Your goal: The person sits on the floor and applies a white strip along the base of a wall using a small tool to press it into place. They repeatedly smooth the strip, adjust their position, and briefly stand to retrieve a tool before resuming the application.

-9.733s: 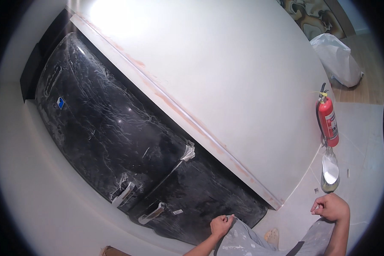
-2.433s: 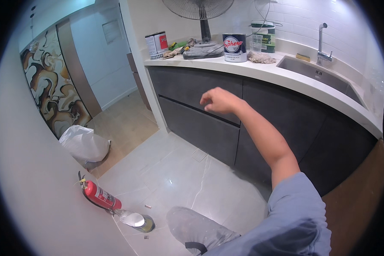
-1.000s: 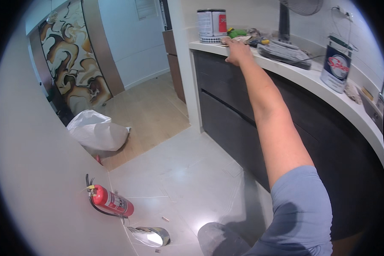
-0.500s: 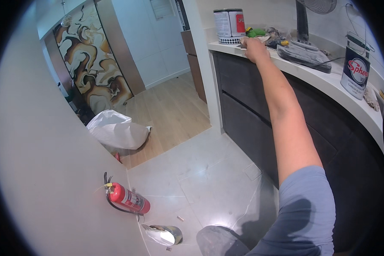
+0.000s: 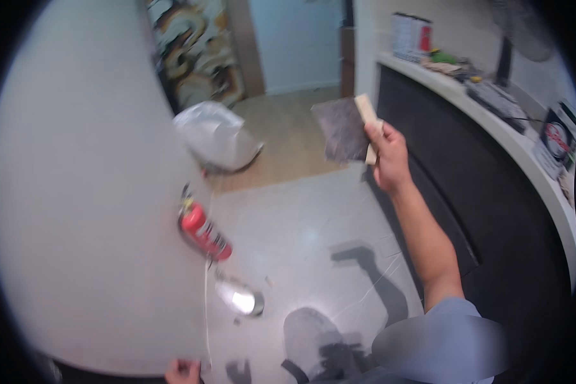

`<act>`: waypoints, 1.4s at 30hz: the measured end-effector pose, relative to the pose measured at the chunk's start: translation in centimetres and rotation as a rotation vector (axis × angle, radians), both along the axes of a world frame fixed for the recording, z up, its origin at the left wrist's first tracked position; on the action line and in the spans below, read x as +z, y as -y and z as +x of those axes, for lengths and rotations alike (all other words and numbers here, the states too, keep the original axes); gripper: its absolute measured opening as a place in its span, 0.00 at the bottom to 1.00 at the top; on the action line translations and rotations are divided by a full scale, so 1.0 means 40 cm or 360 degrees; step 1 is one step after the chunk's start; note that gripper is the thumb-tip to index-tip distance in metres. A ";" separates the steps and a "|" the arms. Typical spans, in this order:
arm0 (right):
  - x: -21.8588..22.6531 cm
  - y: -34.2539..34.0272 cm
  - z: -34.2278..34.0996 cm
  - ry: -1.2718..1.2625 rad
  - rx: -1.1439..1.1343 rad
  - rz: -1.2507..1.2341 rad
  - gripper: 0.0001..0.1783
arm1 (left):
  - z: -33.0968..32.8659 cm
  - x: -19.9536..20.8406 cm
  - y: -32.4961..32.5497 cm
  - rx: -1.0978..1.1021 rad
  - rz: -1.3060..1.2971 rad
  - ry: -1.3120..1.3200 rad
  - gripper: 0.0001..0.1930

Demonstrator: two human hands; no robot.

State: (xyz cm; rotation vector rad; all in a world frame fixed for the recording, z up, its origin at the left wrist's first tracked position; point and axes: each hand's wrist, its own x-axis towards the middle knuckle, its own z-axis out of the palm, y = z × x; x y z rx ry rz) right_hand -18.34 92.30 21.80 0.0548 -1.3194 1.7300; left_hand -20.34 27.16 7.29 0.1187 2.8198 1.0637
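Note:
In my right hand [image 5: 393, 153] is a wide putty scraper, with my fingers closed round its pale strip handle [image 5: 365, 110]. Its dark, square blade [image 5: 341, 130] points left and stands in the air above the floor, beside the curved counter. My left hand [image 5: 184, 371] shows only in part at the lower edge, near the foot of the pale wall. Its fingers look curled together; what they hold, if anything, is too blurred to tell.
A red fire extinguisher [image 5: 205, 233] leans along the left wall, near a cut-open can [image 5: 243, 301] on the floor. Beyond sits a white sack [image 5: 217, 137]. The counter [image 5: 525, 141] bears a white can [image 5: 411, 37], a fan [image 5: 505, 61] and a dark can [image 5: 555, 144].
My right hand has come away from the counter top and now holds the putty scraper out over the floor. My left hand has come into view at the bottom. The view has shifted.

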 end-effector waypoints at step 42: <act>-1.566 1.625 -0.152 0.2412 0.0971 0.0338 0.24 | -0.041 -0.408 0.496 -0.0645 -0.0595 0.1371 0.17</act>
